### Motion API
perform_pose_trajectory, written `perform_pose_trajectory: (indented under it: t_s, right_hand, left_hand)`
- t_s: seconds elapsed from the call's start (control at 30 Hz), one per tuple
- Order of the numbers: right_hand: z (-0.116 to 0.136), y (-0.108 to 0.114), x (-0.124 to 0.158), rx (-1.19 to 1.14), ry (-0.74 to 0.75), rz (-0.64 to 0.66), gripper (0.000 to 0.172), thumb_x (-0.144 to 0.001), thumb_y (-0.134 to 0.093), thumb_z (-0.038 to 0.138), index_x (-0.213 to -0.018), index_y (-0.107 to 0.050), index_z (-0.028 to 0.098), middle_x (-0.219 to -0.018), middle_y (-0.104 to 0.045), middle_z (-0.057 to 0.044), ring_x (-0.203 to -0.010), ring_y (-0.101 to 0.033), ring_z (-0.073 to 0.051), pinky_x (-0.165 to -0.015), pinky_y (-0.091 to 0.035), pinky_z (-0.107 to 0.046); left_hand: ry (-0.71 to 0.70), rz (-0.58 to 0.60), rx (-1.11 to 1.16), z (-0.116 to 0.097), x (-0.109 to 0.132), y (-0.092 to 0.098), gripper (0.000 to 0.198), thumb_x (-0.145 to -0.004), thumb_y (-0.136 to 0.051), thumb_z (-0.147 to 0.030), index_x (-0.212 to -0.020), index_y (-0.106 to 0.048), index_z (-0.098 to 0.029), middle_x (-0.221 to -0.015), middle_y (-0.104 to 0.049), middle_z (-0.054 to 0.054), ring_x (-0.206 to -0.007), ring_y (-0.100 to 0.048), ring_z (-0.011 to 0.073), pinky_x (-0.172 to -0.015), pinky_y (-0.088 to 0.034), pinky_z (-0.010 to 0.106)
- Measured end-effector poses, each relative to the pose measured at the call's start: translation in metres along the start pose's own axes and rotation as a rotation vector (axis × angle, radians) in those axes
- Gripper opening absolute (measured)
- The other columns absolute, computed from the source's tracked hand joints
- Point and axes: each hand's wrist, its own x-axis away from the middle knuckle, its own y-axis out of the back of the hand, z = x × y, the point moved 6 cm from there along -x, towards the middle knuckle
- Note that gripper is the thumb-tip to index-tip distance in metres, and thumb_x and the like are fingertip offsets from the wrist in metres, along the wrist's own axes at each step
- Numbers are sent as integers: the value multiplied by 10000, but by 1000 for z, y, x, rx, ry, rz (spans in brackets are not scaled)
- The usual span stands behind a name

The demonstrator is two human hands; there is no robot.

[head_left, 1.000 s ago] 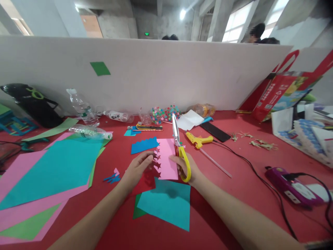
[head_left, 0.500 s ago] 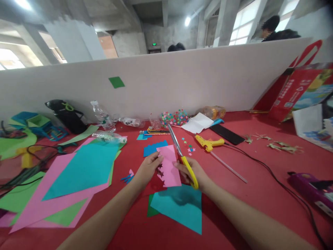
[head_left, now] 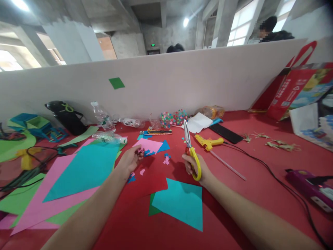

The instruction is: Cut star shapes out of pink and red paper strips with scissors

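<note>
My right hand (head_left: 196, 167) is closed round the yellow handles of a pair of scissors (head_left: 191, 151), whose blades point up and away, closed. My left hand (head_left: 129, 159) pinches the near left edge of a small pink paper piece (head_left: 151, 145) with star cut-outs, held just above the red table (head_left: 234, 166). A blue zigzag-edged paper (head_left: 162, 147) lies partly under the pink piece. Small pink star scraps (head_left: 166, 160) lie between my hands. A teal sheet (head_left: 182, 202) over a green one lies near me, beside a red paper sheet (head_left: 148, 180).
Large teal, pink and green sheets (head_left: 78, 173) cover the left. A yellow glue gun (head_left: 208, 142) with its cord, a black phone (head_left: 226, 133), plastic bottles (head_left: 102, 116), a star-covered ball (head_left: 173, 118), a purple device (head_left: 309, 184) and a red box (head_left: 293, 90) lie around. A white partition (head_left: 182, 80) stands behind; people sit beyond it.
My left hand has carried the pink piece left and away from the scissors. The right hand has moved slightly right, blades turned more upright. Small pink scraps now lie on the table.
</note>
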Motion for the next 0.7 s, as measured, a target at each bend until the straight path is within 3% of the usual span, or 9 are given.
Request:
perform_pose_trajectory:
  t_s: [0.13,0.37,0.47,0.57,0.63,0.7]
  right_hand:
    - [0,0,-1,-24,-4,-4,380,-659,-675,433,-516,-396,219,-337,-375,101,-258,-337,-55,-297,-288,-185]
    - [-3,2,-3,-54,-31,14,340,-661,-682,420,-566,-425,219,-347,-401,102,-262,-354,-65,-302,-286,-188]
    - [-1,0,-1,-45,-28,23,368,-647,-699,436,-549,-420,216,-343,-405,98,-261,-354,-62,-298,-283,-187]
    - [2,-2,-1,-25,-11,24,405,-657,-710,453,-539,-403,215,-343,-406,94,-266,-366,-59,-303,-283,-180]
    - [3,-1,-2,-16,5,18,402,-683,-704,473,-565,-424,210,-354,-420,91,-275,-382,-59,-307,-280,-175]
    - [5,0,-3,-12,18,16,380,-724,-668,523,-635,-491,199,-364,-433,92,-278,-385,-63,-305,-270,-174]
  left_hand:
    - [56,22,-35,2,3,-16,196,-803,-586,-181,-611,-573,-145,-519,-601,24,-377,-482,80,-348,-338,168]
    - [51,35,-147,8,2,-3,154,-677,-731,-192,-615,-651,-76,-496,-619,60,-322,-429,58,-296,-239,162]
    - [8,18,-93,5,-1,-5,108,-647,-716,-163,-633,-632,-97,-540,-637,53,-389,-518,88,-338,-330,169]
    - [-84,37,23,-5,8,-14,75,-643,-660,-134,-664,-589,-144,-635,-662,16,-568,-632,117,-530,-505,200]
    - [-130,91,89,-10,19,-22,94,-639,-638,-124,-680,-562,-163,-672,-652,-18,-644,-648,112,-659,-547,226]
    - [-129,200,107,-8,31,-31,122,-627,-642,-109,-686,-552,-167,-666,-632,-28,-641,-646,123,-662,-555,250]
